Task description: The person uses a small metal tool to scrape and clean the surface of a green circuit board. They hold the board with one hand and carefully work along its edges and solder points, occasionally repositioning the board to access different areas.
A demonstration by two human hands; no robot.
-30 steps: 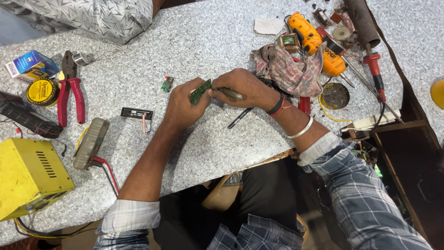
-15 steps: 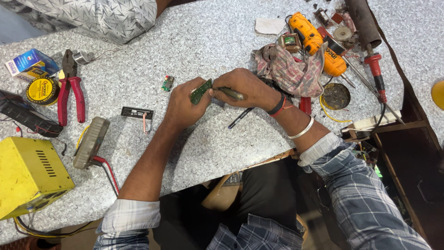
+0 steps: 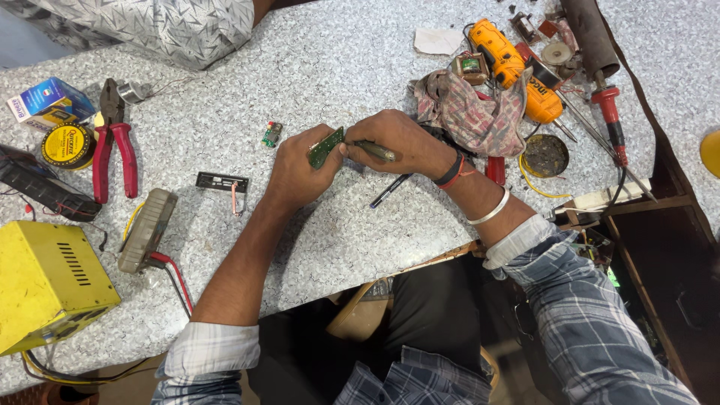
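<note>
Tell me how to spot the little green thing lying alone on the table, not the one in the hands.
Start at the red-handled pliers near the speckled table's left end and look right, toward the left hand. Just before that hand lies a tiny green circuit board. It lies flat with nothing touching it, smaller than the green board both hands hold.

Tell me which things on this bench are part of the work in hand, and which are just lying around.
In use: left hand, right hand, green circuit board, slim tool.
Lying about: red pliers, yellow box, checked rag, orange drill, tape roll.
</note>
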